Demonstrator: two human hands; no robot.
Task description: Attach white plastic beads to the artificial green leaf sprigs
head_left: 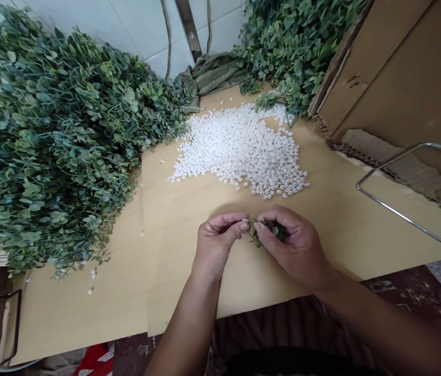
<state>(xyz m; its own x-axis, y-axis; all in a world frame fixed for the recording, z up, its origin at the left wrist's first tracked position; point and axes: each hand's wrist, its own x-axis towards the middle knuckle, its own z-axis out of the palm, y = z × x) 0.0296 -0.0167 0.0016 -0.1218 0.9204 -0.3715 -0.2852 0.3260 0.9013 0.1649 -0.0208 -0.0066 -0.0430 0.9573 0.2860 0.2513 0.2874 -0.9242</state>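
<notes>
My right hand is closed around a small sprig of green artificial leaves, most of it hidden by the fingers. Right beside it, my left hand pinches thumb and forefinger together at the sprig's left end. What sits between those fingertips is too small and covered to make out. Both hands are just above the tabletop, near its front edge. Beyond them spreads a heap of small white round pieces, with several strays around its border.
A large pile of leafy artificial greenery covers the left side, and another greenery pile stands at the back right. An open cardboard box and a bent metal wire frame are on the right. A dark green cloth lies against the tiled wall.
</notes>
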